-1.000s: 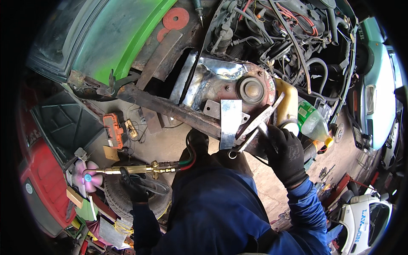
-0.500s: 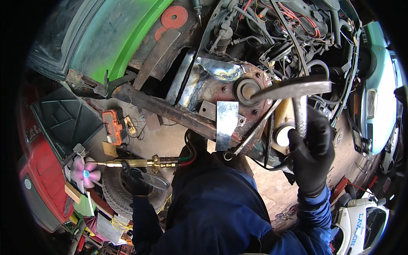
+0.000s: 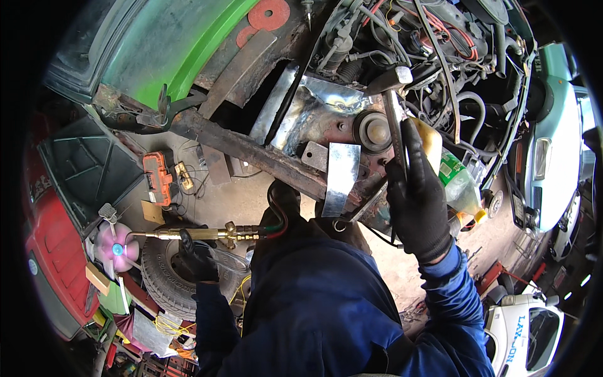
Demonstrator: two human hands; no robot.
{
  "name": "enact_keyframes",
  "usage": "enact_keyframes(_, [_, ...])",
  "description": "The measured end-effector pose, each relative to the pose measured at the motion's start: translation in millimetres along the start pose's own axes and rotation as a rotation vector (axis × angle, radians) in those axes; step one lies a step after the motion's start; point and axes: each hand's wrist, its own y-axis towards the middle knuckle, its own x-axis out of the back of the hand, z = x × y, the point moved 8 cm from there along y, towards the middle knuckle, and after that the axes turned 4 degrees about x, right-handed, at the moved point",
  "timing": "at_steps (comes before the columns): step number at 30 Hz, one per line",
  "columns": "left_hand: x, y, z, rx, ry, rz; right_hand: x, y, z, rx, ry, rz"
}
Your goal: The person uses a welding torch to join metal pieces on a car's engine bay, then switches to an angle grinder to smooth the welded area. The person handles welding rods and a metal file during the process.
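Note:
My right hand [image 3: 419, 201], in a black glove, grips a hammer [image 3: 396, 119] by its handle. The hammer's head is raised over the engine bay, just above a round strut mount [image 3: 377, 131]. Left of the mount lies a shiny metal patch [image 3: 308, 122] with blue-brown heat marks. A cut strip of sheet metal [image 3: 343, 173] hangs over the rusty frame rail [image 3: 264, 160]. Low on the left, my gloved left hand [image 3: 200, 256] is closed around a brass gas torch [image 3: 188, 234], its bent tip pointing left. No flame shows. A looped item beside this hand is unclear.
Engine hoses and wires [image 3: 440, 38] fill the upper right. A green plastic bottle [image 3: 458, 182] sits right of my right hand. Below the torch lies a tyre [image 3: 164, 283]; a pink-bladed fan [image 3: 117, 249] stands at its tip. An orange case [image 3: 157, 179] rests on the floor.
The hammer has swung left and up, its head now upright above the strut mount. My right hand has moved left, uncovering the green bottle. The left hand still holds the torch.

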Motion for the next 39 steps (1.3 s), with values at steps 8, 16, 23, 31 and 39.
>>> enact_keyframes(8, [53, 49, 80, 0.073, 0.032, 0.052, 0, -1, 22, 0.035, -0.11, -0.063])
enact_keyframes(16, [62, 67, 88, 0.325, -0.228, 0.062, -7, -2, 31, 0.046, -0.144, -0.117])
enact_keyframes(23, [26, 62, 40, 0.331, -0.285, 0.092, -17, -4, 25, -0.056, -0.117, -0.08])
enact_keyframes(31, [12, 68, 21, 0.192, -0.178, 0.23, -17, -11, 19, -0.162, -0.004, -0.116])
enact_keyframes(39, [19, 74, 23, 0.143, -0.165, 0.13, -15, -10, 27, -0.069, -0.128, -0.118])
